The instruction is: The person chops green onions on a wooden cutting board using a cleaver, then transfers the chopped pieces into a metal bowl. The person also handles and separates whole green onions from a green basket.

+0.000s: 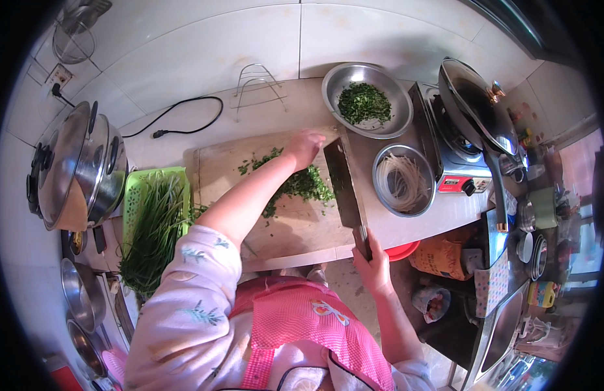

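Observation:
My right hand [373, 264] grips the handle of a cleaver [344, 183], whose broad blade points away from me over the right edge of a wooden cutting board [223, 181]. Over the board, left of the blade, is my left hand [304, 148], fingers bent; whether it pinches anything cannot be seen. Chopped green leaves [306, 186] lie in a heap below it, partly behind my left forearm. At the board's left stands a green plastic basket [131, 195] with long green chives [158, 229]. More chopped greens [364, 103] fill part of a steel bowl [402, 115] beyond the board.
A smaller metal bowl [431, 195] of pale noodles [402, 181] sits right of the board. Farther right, a lidded pan [470, 107] rests on a gas stove [458, 171], its handle jutting towards me. A wire rack [258, 90], black cord [189, 131] and steel pots [99, 161] stand behind and left.

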### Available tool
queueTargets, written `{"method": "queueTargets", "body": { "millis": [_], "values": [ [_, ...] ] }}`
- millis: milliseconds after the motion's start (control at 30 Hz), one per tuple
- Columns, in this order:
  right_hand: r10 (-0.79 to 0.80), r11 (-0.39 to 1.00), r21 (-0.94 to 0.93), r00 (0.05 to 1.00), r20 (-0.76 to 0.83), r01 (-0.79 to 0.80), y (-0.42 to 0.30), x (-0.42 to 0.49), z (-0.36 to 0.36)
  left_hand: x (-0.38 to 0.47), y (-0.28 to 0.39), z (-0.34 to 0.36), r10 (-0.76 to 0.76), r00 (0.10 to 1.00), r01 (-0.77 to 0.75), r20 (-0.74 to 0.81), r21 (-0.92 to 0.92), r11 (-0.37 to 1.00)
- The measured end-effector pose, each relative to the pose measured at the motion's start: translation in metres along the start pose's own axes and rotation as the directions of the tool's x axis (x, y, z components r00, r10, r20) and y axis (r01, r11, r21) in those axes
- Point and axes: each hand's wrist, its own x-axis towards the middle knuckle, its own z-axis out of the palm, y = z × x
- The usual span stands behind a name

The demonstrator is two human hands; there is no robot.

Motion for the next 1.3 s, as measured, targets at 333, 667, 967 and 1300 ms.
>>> {"method": "queueTargets", "body": {
  "millis": [333, 667, 967, 1300],
  "values": [
    [0.168, 0.939, 0.312, 0.985, -0.047, -0.145, 0.012, -0.021, -0.01, 0.079, 0.0, 0.034, -0.401, 0.886, 0.427, -0.234, 0.073, 0.901],
    [0.103, 0.935, 0.344, 0.994, -0.019, -0.09, 0.016, -0.018, -0.005, 0.092, -0.023, 0.059, -0.446, 0.874, 0.439, -0.192, -0.08, 0.895],
    [0.135, 0.905, 0.411, 0.99, -0.039, -0.108, 0.018, -0.022, -0.002, 0.057, -0.019, 0.047, -0.344, 0.932, 0.357, 0.119, -0.124, 0.926],
    [0.183, 0.847, 0.513, 0.983, -0.033, -0.14, 0.011, -0.034, 0.001, 0.013, -0.004, 0.0, 0.124, 0.909, -0.186, 0.398, 0.122, 0.975]
  ]
}}
